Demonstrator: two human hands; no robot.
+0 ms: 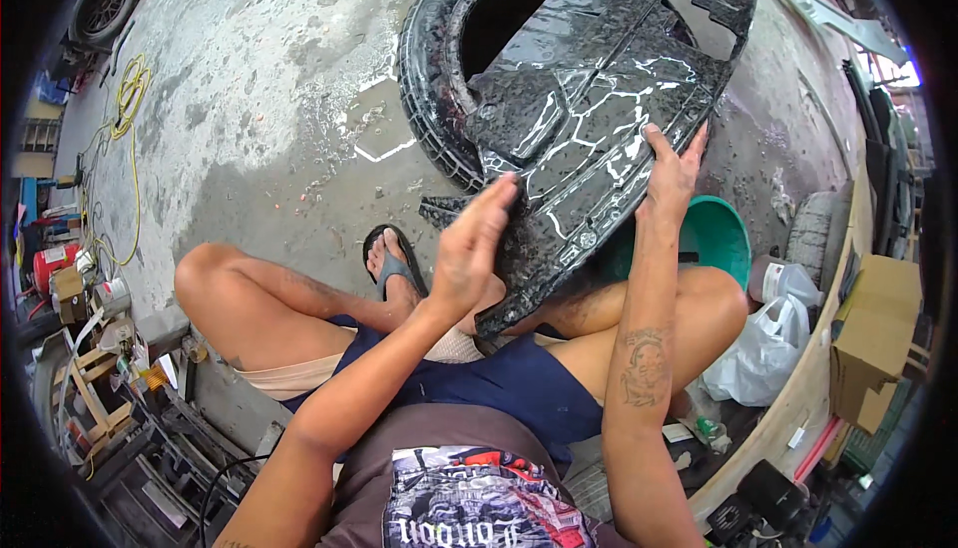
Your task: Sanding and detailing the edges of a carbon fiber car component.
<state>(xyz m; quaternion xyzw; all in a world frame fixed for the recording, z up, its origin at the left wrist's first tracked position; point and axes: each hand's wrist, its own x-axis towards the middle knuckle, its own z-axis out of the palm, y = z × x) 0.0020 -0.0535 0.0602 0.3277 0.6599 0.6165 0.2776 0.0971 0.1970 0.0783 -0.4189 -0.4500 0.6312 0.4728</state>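
A large black plastic car panel (pixel 609 99), wet and glossy with ribs and cut-outs, lies tilted in front of me, partly over a tyre (pixel 424 79). My right hand (pixel 674 169) grips its right edge, thumb on the upper face and fingers wrapped round the rim. At the panel's lower left side is my left hand (pixel 474 244), its fingers stretched out and close together against or just over the wet surface. What lies under the left palm is hidden. The panel's near corner reaches down between my legs.
A green basin (pixel 717 239) stands partly behind my right knee. Beside it are a white plastic bag (pixel 763 353) and a cardboard box (pixel 873 333). A yellow cord (pixel 132 99) trails over the concrete floor at left, near piled tools and parts (pixel 120 428).
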